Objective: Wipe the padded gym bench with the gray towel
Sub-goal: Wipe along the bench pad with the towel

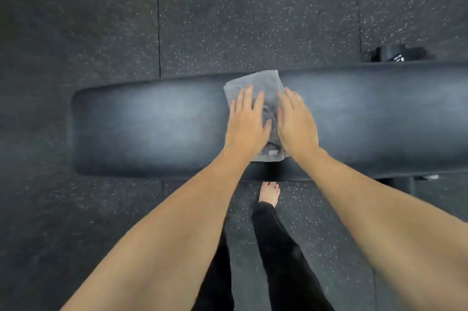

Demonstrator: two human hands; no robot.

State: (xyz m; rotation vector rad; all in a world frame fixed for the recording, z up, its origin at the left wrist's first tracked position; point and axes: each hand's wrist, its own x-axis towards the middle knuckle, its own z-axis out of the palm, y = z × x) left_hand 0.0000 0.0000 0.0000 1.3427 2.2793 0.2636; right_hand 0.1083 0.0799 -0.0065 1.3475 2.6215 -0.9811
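**Two flat palms, one loose towel**

Both of my hands lie spread open on the gray towel [263, 83], pressing it down rather than gripping it: my left hand [247, 121] covers its left half, my right hand [296, 121] its right, fingers straight and pointing away from me. Between my thumbs the cloth is bunched into a dark ridge. The towel sits folded across the padded gym bench [152, 128], its far edge reaching just past the bench's far side beyond my fingertips, its near edge just short of the near side below my wrists.

My worry is that ridge. Since nothing is pinched, a push sideways could let the cloth roll up under my palms, so I would drag a lump, not a flat face, and leave streaks. Uneven pressure from one hand could also twist the towel and slide it off the far edge onto the speckled floor [228, 19]. The pad looks smooth, so my hands may skate over the cloth too. Long stretches of bench extend to the left of my left hand and right of my right, which I judge still need covering. My bare foot [269, 194] stands close under the near edge.
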